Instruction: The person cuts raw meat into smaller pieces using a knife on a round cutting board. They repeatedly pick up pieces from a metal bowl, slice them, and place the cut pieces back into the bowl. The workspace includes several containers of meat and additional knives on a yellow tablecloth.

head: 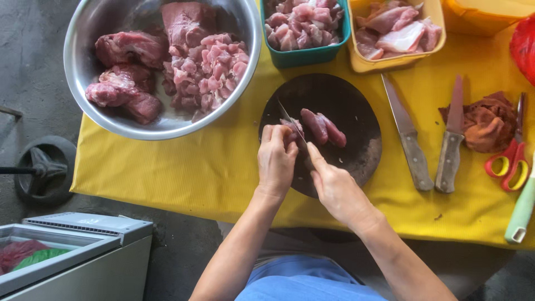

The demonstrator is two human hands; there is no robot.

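A yellow-covered table [167, 173] carries a steel bowl [83, 33], dark cutting board [356, 106], two tubs (meat-filled), knives, scissors [510, 161].

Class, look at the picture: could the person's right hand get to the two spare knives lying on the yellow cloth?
Probably yes: the two spare knives lie uncovered right of the board, but the right hand is holding a knife.

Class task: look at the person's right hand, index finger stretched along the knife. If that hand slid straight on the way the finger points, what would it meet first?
The right hand points up-left along the knife. It would probably first meet the small meat piece pinned by the left hand on the round cutting board; depth is uncertain.
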